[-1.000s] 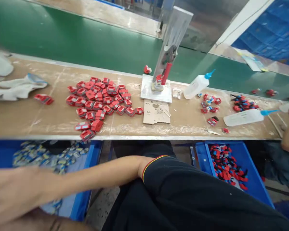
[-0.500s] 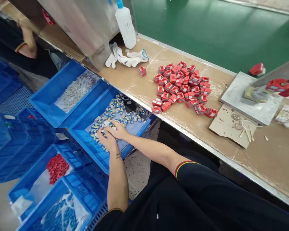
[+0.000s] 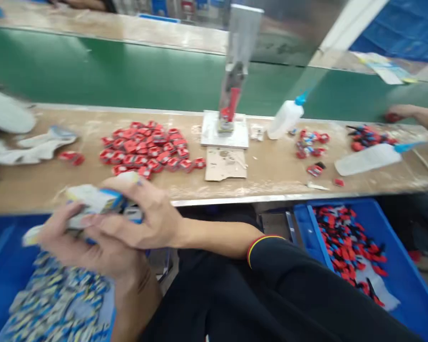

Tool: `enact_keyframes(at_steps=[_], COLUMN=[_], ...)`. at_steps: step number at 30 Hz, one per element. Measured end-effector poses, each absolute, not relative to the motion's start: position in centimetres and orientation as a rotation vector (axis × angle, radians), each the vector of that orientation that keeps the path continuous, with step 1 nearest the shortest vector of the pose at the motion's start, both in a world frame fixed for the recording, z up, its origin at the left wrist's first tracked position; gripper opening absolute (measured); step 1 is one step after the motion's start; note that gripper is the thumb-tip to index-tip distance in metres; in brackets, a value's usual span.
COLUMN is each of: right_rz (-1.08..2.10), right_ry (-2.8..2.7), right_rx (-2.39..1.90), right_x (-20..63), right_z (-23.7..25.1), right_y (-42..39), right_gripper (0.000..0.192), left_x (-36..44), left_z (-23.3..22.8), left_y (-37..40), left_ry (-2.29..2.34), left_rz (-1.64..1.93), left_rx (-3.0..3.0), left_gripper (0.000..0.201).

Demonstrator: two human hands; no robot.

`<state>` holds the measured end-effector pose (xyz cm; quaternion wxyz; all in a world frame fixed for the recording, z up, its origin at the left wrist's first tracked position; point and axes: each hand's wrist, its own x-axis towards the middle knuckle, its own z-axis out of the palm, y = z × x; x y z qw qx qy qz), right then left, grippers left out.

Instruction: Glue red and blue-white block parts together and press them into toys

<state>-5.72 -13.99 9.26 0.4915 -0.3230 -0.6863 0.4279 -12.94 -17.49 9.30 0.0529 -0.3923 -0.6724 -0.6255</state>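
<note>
My left hand [image 3: 92,249] and my right hand [image 3: 148,211] are cupped together over the front edge of the bench. Between them they clasp several small grey-and-blue plastic parts [image 3: 92,202] with bits of yellow, slightly blurred by motion. My right fingers curl over the far side of the handful, and my left fingers wrap it from the near side. Below lies a blue bin [image 3: 0,242] with many like grey-and-blue parts [image 3: 57,304] in it. Beyond my hands a pile of red plastic parts [image 3: 142,147] rests on the bench.
A press-like fixture [image 3: 228,126] stands on a white plate, with a cardboard piece [image 3: 224,166] before it. White gloves [image 3: 32,147] lie left. Two squeeze bottles [image 3: 285,118] and small red assemblies [image 3: 310,142] are right. Another person's hand [image 3: 401,113] reaches in at far right. A blue bin [image 3: 388,237] holds red-and-black parts.
My hands have risen out of the bin with a handful of parts and are now over the bench edge. The view has swung right, showing the bottles and another person's hand.
</note>
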Motion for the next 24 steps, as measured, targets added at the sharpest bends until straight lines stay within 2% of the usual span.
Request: enact_keyframes(at_steps=[3,7,12,16,24], right_rz=[0.878,0.551,0.376,0.399,0.419], right_ry=[-1.378,-1.014,-0.828,-0.894,-1.093], right_rx=[-1.059,-1.283,-1.573,-1.632,-1.738], right_x=[4.5,16.9,28.1,32.0,34.1], right_z=[9.8,6.3,0.4,-1.9,-2.9], right_y=[-13.6,-13.2,-9.6,-5.5,-1.8], right_gripper=[0.036,0.030,0.031,0.032,0.037], left_x=[-3.9,9.1,20.7,23.9,24.6], left_z=[9.1,6.6,2.8,1.1,-1.0], left_y=[-13.6,-10.3,-6.7,-3.5,-0.4], left_ry=[-1.851,-1.707,-2.241,-2.418,-2.610], left_rz=[-2.122,-2.204,-1.877,-1.882,-1.956], left_rx=[-1.744,-2.494,-2.815,-2.707,-2.500], left_gripper=[0.032,0.017,0.008,0.013,0.035])
